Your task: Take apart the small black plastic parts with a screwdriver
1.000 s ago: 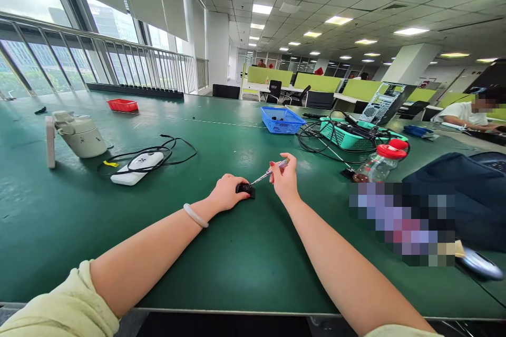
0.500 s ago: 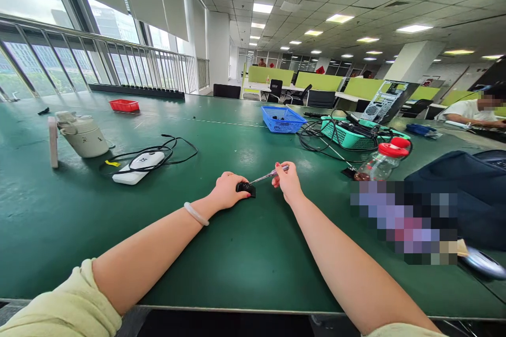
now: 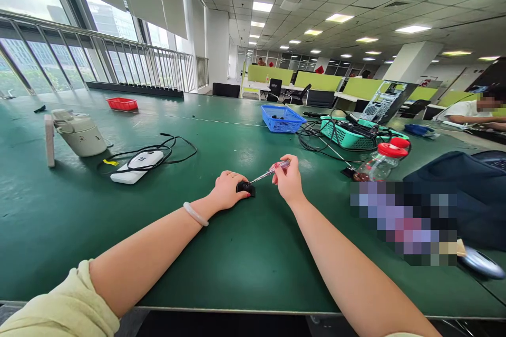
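My left hand (image 3: pixel 228 189) rests on the green table (image 3: pixel 241 253), its thumb and fingers closed round a small black block-like part (image 3: pixel 245 188). What exactly the part is I cannot make out. My right hand (image 3: pixel 288 179) grips the clear handle of a screwdriver (image 3: pixel 264 175). Its thin metal shaft slants down to the left, and the tip meets the upper side of the black part or lies just at it. Fingers hide some of the handle and the left end of the part.
Left of my hands lies a white power bank (image 3: pixel 138 167) with a black cable. Farther left stand a cream flask (image 3: pixel 81 134) and a red tray (image 3: pixel 122 104). Ahead are a blue basket (image 3: pixel 282 120) and a green basket (image 3: pixel 348 134); a red-lidded jar (image 3: pixel 379 160) and dark bag (image 3: pixel 454 184) are right.
My right hand has tipped up slightly, raising the screwdriver's handle end, with more of the handle showing. The left hand and the black part stay in place.
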{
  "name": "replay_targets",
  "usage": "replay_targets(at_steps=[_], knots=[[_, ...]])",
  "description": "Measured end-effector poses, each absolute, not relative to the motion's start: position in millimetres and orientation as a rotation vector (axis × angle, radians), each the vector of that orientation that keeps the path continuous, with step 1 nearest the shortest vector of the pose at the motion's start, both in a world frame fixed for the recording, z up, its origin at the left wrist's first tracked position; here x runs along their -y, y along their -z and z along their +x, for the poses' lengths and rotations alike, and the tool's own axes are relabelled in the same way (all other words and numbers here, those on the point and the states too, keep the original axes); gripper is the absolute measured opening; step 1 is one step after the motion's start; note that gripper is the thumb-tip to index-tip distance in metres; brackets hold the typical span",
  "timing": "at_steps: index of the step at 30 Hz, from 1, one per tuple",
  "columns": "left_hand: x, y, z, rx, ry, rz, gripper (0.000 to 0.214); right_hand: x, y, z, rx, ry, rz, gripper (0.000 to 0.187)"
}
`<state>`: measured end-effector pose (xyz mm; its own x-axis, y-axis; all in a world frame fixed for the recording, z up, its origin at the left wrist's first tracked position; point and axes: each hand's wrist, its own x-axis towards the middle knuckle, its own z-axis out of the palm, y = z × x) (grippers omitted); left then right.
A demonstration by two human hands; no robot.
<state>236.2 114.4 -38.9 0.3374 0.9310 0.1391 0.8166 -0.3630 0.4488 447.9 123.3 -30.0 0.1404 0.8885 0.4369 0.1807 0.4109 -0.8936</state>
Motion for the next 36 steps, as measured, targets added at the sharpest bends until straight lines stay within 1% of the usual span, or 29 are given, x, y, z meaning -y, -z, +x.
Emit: replay_targets(at_steps=[3, 6, 8, 13, 17, 22, 28, 36], knots=[[-115.1, 39.8, 235.8, -1.539, -0.556, 2.313, 0.036, -112.6, 23.6, 445.2, 1.561, -0.525, -0.967, 0.026], [-115.8, 40.1, 235.3, -1.517, -0.552, 2.332, 0.034, -112.5, 21.8, 445.1, 1.58, -0.515, -0.975, 0.025], [-115.9, 39.6, 235.4, -1.509, -0.541, 2.338, 0.033, -118.2, 23.6, 447.6, 1.482, -0.607, -1.028, 0.029], [-114.9, 37.7, 236.4, -1.523, -0.526, 2.319, 0.033, -133.1, 35.2, 454.6, 1.184, -0.914, -1.154, 0.051], [-114.3, 37.6, 236.6, -1.526, -0.529, 2.331, 0.034, -132.3, 42.7, 445.4, 1.196, -1.085, -1.171, 0.055], [-113.7, 37.2, 236.4, -1.515, -0.523, 2.342, 0.035, -128.0, 40.0, 436.5, 1.195, -0.988, -1.138, 0.049], [-111.7, 35.1, 237.2, -1.528, -0.494, 2.326, 0.034, -127.5, 30.7, 452.9, 1.114, -0.799, -1.147, 0.04], [-112.2, 37.0, 236.2, -1.504, -0.534, 2.34, 0.032, -114.7, 21.7, 453.1, 1.399, -0.505, -1.149, 0.026]])
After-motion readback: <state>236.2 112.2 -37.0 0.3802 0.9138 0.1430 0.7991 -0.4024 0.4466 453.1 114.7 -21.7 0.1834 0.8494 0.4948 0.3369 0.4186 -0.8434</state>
